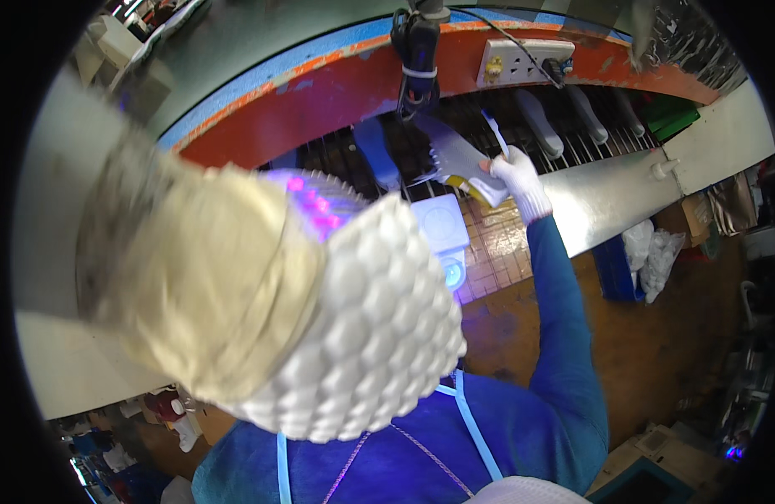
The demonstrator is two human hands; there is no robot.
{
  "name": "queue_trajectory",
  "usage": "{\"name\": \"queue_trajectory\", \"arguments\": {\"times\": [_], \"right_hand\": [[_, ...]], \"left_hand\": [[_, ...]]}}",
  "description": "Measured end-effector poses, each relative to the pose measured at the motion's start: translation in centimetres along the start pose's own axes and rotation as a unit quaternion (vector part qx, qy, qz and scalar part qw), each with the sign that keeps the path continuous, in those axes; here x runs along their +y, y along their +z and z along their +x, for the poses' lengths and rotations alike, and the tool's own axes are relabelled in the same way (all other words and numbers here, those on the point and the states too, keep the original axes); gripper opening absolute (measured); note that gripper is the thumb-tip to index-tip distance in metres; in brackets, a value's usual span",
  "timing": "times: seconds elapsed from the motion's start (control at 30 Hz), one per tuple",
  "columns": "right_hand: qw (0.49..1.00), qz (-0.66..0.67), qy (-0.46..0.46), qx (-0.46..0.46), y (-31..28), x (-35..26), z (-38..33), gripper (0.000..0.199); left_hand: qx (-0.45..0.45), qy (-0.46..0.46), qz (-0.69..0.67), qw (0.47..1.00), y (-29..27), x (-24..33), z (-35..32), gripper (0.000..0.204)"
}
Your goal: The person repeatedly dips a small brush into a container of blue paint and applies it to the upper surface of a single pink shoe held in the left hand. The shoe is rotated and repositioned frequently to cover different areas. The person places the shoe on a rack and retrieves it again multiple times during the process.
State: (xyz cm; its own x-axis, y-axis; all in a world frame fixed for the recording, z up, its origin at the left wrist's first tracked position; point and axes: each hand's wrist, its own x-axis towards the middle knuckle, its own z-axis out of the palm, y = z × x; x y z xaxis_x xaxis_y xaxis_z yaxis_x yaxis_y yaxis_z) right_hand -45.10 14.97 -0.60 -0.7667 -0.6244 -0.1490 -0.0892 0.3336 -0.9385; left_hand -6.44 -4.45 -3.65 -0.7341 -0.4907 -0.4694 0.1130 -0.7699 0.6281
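My right hand (pixel 522 182), in a white glove with bare fingertips, is closed around a slim, pale brush-like stick (pixel 495 133) with a blue end. Just left of that hand is a grey shoe part (pixel 461 160) with a notched edge and a yellow strip (pixel 465 186); its lower end comes right up to the glove. I cannot tell whether the fingers also grip it. My left hand is out of sight, behind the large bubble-textured white wrap (pixel 379 328). A square white box (pixel 439 223) with a small round cup (pixel 452 273) lies below the shoe part.
A pipe wrapped in beige tape (pixel 211 286) blocks the left side. Beyond my hand, a blue sole (pixel 373 151) and grey soles (pixel 539 123) lie on a dark rack under an orange beam (pixel 320 105). A socket strip (pixel 524 63) and hanging cable bundle (pixel 418 63) are above.
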Motion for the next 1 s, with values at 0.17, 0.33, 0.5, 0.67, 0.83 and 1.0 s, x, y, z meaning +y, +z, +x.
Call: {"name": "queue_trajectory", "arguments": {"times": [0.17,0.33,0.5,0.67,0.83,1.0], "right_hand": [[0.966,0.237,-0.056,-0.093,1.5,-3.2,-12.7,0.039],[0.963,0.243,-0.101,-0.053,4.5,-2.3,-20.8,0.034],[1.0,-0.012,0.003,0.02,3.2,4.1,-24.2,0.026],[0.924,-0.378,-0.002,0.055,3.8,9.3,-25.9,0.016],[0.878,-0.464,-0.071,0.095,5.3,11.2,-23.8,0.016],[0.829,-0.538,-0.118,0.091,5.9,11.3,-21.8,0.014]], "left_hand": [[-0.107,-0.014,0.018,0.994,6.4,-3.2,-3.1,0.052],[-0.149,-0.033,0.02,0.988,7.6,-7.2,-6.4,0.049],[-0.189,0.001,-0.032,0.982,4.3,-8.9,-7.7,0.055],[-0.097,0.251,0.037,0.963,2.8,-5.9,-11.7,0.068],[-0.151,0.476,0.016,0.866,4.0,-0.6,-14.4,0.059],[0.021,0.568,0.078,0.819,4.4,1.4,-16.3,0.064]]}}
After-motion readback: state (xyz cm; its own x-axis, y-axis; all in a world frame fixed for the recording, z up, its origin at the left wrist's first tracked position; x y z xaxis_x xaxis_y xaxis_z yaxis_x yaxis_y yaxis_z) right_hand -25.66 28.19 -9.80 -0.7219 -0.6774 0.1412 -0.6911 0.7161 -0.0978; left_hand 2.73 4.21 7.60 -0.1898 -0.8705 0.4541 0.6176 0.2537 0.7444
